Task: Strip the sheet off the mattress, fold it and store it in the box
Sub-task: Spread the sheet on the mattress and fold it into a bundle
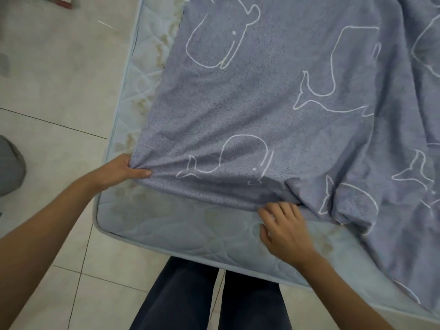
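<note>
A person stands at the near end of a pale blue quilted mattress [181, 232] laid on a tiled floor [52, 75], stripping off a grey-blue sheet [262, 103] printed with white whale outlines. The left hand [123, 169] clamps a bunched corner of the sheet at the near left, thumb on top, with creases fanning out from the grip. The right hand [283, 225], well apart from the left and further right, has its curled fingers at the sheet's near hem where the cloth folds under. Whether it has taken hold there cannot be told.

The sheet is off the near-left corner and lies loose across the mattress, leaving a bare, stained strip of quilting along the left side and the near end. To the right it spills rumpled over the near edge. By this reading the stripping step is under way and the fold has not begun.

The next move likely calls for a firm hold with the right hand on the hem, then drawing the cloth clear of the mattress's far end, which is out of view, as is the box. The person's dark trousers [181, 301] show below, and a grey object [9, 165] sits on the floor at the left.
</note>
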